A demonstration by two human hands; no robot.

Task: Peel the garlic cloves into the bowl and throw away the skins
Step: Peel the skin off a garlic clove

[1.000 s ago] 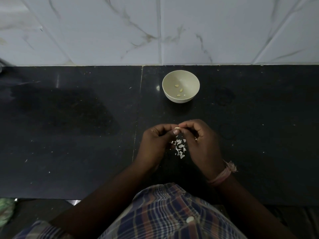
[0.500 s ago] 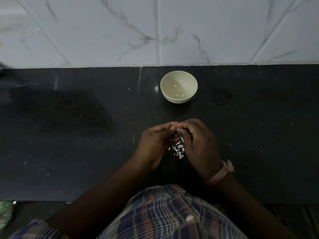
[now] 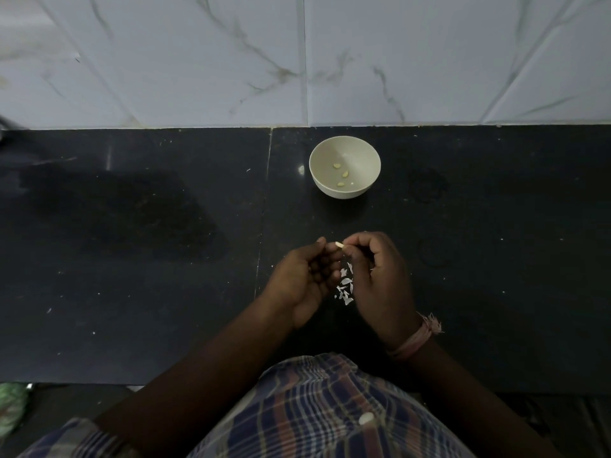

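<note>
a person peels a garlic clove over a black worktop backed by a marble-look wall.

nearest the camera is a plaid shirt (image 3: 324,411) with a pale button, pressed up to the worktop (image 3: 132,259), a dark polished stone slab with pale specks and one seam running front to back. above it the left hand (image 3: 302,282) lies palm up with fingers loosely curled and grasping nothing, while the right hand (image 3: 380,276), a pink thread band (image 3: 413,342) at its wrist, pinches the garlic clove (image 3: 339,244) at its fingertips. white skins (image 3: 345,287) lie scattered on the stone between the hands. farther back stands the cream bowl (image 3: 370,183) with three peeled cloves (image 3: 345,174) inside. behind it rise white, grey-veined wall tiles (image 3: 198,61).
</note>
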